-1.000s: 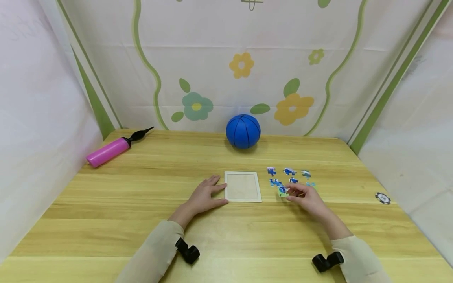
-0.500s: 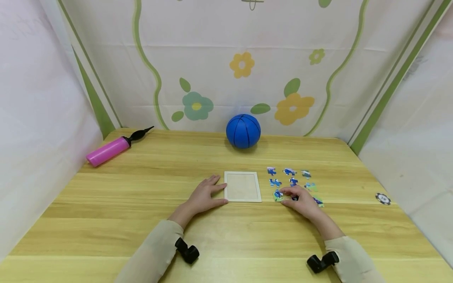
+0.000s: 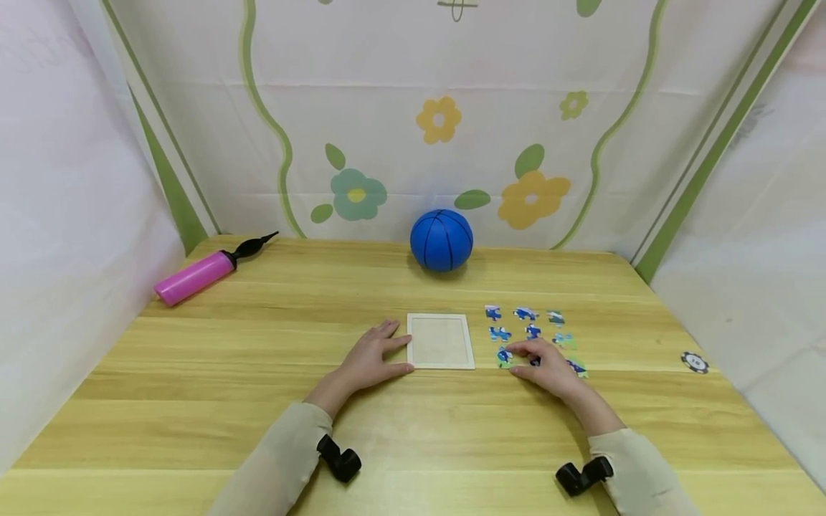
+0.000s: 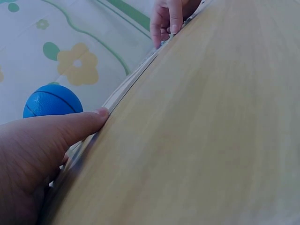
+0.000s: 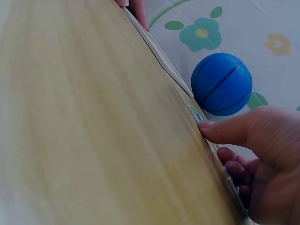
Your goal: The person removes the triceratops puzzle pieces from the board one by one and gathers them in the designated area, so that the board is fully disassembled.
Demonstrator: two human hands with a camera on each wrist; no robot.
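Observation:
In the head view my left hand [image 3: 366,360] lies with spread fingers at the left side of a pale puzzle frame [image 3: 441,315]; thumb and index fingertips touch its edge. My right hand [image 3: 547,367] pinches a blue-and-green puzzle piece [image 3: 502,357] by its right side, thumb below and index finger above. In the right wrist view the thumb [image 5: 208,129] meets the piece's edge, low at the tabletop. Several other puzzle pieces [image 3: 525,314] lie in loose rows beyond and beside this hand, which partly covers one with dark blue on it.
A blue ball [image 3: 442,241] sits at the back of the wooden table [image 3: 258,358], before a flowered cloth. At the back left lies a pink hand pump [image 3: 196,278] with a black nozzle. A round black-and-white chip [image 3: 695,362] is near the right edge.
The right hand has brought the blue-and-green piece slightly left and toward the person, down at the table, then stayed there. The left hand keeps its place at the frame.

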